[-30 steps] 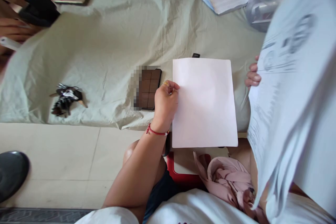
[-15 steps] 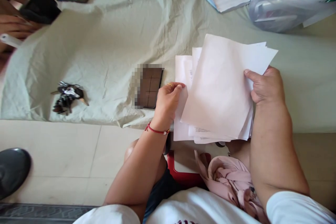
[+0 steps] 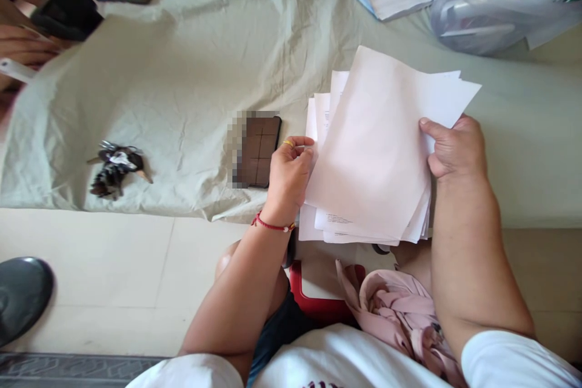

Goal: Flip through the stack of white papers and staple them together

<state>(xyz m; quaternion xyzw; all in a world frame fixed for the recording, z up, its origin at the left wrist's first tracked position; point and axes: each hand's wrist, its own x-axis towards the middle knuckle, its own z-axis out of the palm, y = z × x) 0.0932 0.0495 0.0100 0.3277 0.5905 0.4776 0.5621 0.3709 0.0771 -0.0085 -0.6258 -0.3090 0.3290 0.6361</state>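
Paper stack (image 3: 377, 157) sits fanned btwn both hands, above lap at table (image 3: 191, 73) edge. Right hand (image 3: 452, 148) clamps its right side, thumb on top; left hand (image 3: 287, 173) pinches left-edge sheets. Phone (image 3: 259, 150) just left, keys (image 3: 116, 168) further out.
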